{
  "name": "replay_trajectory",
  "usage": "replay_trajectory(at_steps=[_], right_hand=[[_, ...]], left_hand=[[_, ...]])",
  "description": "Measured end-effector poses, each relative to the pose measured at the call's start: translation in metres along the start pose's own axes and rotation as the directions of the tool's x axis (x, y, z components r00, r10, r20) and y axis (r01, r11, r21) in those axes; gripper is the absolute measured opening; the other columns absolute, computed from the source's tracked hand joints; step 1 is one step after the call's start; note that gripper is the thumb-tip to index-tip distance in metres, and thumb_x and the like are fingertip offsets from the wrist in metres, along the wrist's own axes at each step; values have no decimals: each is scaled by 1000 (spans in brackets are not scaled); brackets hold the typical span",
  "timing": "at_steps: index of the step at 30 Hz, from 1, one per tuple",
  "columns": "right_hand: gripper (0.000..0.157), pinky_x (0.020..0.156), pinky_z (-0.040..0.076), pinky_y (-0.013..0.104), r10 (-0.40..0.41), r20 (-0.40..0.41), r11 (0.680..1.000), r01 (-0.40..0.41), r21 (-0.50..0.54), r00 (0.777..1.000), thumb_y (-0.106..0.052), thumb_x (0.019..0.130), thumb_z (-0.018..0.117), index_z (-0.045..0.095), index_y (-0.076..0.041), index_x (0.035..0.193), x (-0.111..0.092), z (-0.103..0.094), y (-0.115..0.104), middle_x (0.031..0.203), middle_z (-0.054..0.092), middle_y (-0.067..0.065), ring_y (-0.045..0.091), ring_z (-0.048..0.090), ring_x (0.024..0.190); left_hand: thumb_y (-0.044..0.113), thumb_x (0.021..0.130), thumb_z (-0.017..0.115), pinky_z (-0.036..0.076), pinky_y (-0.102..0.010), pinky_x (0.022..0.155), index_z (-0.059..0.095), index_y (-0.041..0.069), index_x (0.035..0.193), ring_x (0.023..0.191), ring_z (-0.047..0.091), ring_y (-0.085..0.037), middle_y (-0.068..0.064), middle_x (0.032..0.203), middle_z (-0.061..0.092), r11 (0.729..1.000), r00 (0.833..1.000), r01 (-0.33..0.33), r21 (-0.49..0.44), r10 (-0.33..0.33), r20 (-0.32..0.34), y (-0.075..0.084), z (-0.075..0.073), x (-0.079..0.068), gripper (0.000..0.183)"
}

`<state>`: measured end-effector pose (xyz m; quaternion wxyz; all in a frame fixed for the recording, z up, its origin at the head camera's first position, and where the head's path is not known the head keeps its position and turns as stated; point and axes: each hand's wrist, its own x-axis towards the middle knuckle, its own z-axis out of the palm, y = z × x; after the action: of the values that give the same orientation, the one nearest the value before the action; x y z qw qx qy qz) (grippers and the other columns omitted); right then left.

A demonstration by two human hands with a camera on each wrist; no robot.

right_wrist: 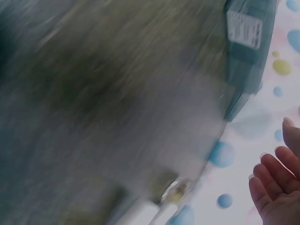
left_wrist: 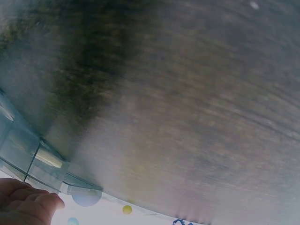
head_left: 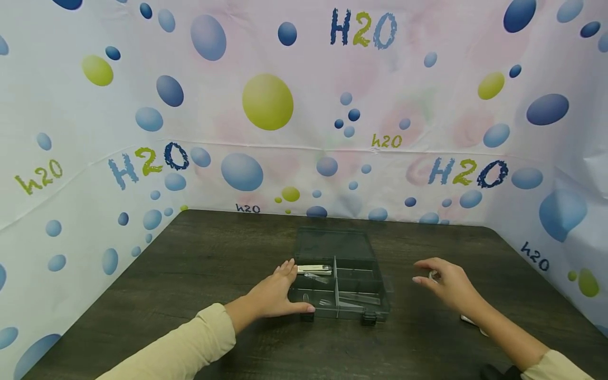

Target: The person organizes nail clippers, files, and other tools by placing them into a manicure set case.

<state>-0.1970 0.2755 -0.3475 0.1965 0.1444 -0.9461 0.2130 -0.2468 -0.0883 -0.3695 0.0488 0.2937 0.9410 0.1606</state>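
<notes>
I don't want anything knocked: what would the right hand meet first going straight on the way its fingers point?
Probably the near side of the open compartment box; height is hard to judge, so the right hand might pass above it.

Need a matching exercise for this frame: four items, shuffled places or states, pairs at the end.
Column 1
1. left hand
2. right hand
3. lid
4. cream clipper

Column 2
A. swung open, behind the compartments
B. lying in a back left compartment
C. apart from the box, off to its right
D. at the box's left side, thumb at the front edge

Pairs: 1-D; 2-C; 3-A; 4-B
</notes>
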Motion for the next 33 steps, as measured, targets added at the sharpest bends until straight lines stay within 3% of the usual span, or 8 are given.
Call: replay_trajectory(at_steps=[6, 14, 21, 27, 33], right_hand=[[40, 77, 52, 51, 100, 6, 995, -100, 2, 995, -15, 81, 71, 61, 6, 113, -9, -2, 22, 108, 63, 27, 43, 60, 95], [47, 74, 51, 52, 208, 27, 976, -206, -65, 978, -19, 83, 69, 57, 10, 117, -15, -6, 49, 114, 58, 33, 46, 60, 97], [53, 74, 50, 52, 303, 96, 950, -293, -103, 948, -24, 86, 65, 52, 15, 120, -16, -10, 71, 118, 54, 36, 48, 58, 98], [61, 75, 50, 51, 365, 166, 931, -354, -92, 916, -33, 86, 65, 51, 15, 120, -13, -12, 81, 113, 56, 36, 48, 56, 99], [53, 72, 51, 47, 383, 214, 924, -377, -69, 899, -26, 83, 68, 56, 17, 111, -9, -11, 87, 102, 62, 32, 43, 60, 90]], left_hand=[[63, 78, 61, 28, -50, 111, 28, -6, 143, 141, 21, -37, -23, 152, 19, 1000, 1000, 0, -5, 0, 2, 1, -2, -1, 100], [61, 78, 61, 27, -49, 111, 28, -7, 142, 141, 21, -36, -24, 151, 20, 1000, 1000, -12, -4, 12, -1, 2, -2, -2, 99], [62, 78, 61, 27, -48, 112, 28, -7, 142, 141, 21, -36, -24, 152, 19, 1000, 1000, -6, 1, 6, 1, 2, -2, -1, 100], [62, 79, 61, 27, -49, 112, 27, -7, 143, 141, 20, -36, -24, 152, 19, 1000, 1000, -2, -4, 2, 6, 3, -3, -2, 100], [60, 79, 61, 27, -48, 112, 27, -7, 143, 141, 21, -36, -24, 152, 19, 1000, 1000, -8, -3, 8, 8, 2, -2, -2, 99]])
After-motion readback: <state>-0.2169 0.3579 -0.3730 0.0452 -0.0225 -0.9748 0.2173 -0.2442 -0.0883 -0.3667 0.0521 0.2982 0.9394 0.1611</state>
